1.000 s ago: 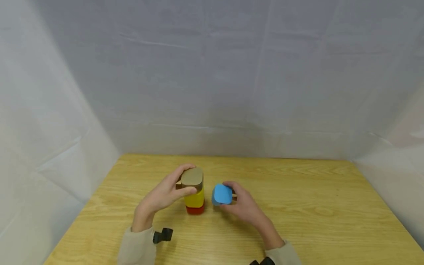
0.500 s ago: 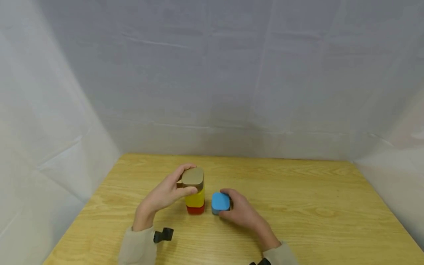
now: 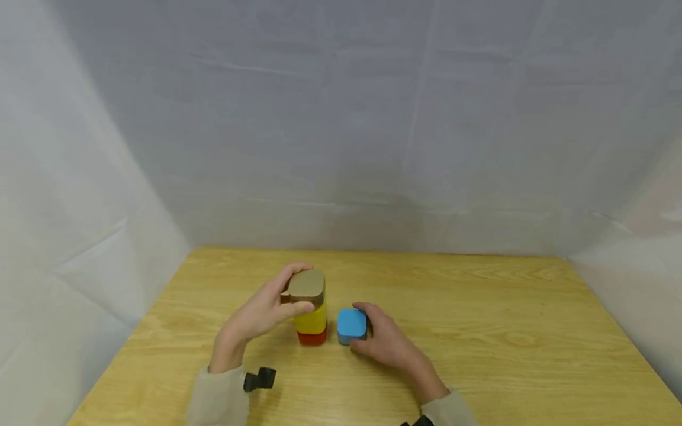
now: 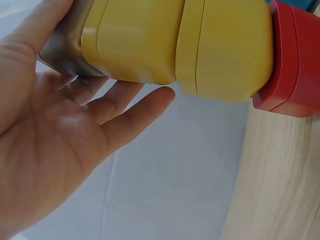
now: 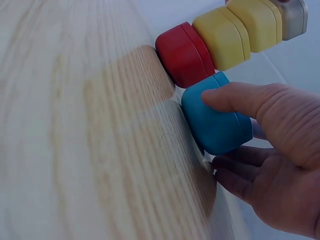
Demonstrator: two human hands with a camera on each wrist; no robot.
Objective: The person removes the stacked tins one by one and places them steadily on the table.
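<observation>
White sheeting walls a pale wooden table [image 3: 479,331]; a stack stands upright, long axis vertical: red block [image 3: 312,338], yellow blocks [image 3: 311,321], matte grey-brown cap block [image 3: 307,285]; the left hand [image 3: 261,316] pinches the cap; the right hand [image 3: 386,343] grips a smooth, rounded blue block [image 3: 352,324] resting on the table beside the stack.

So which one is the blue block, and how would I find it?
Look at the wooden table, near its middle, where a small tower stands, red at the bottom, yellow above, a brown piece on top. Just right of the tower's foot sits the blue block, on the table, held by the right hand. It is the only blue piece, and the only one not stacked.
</observation>
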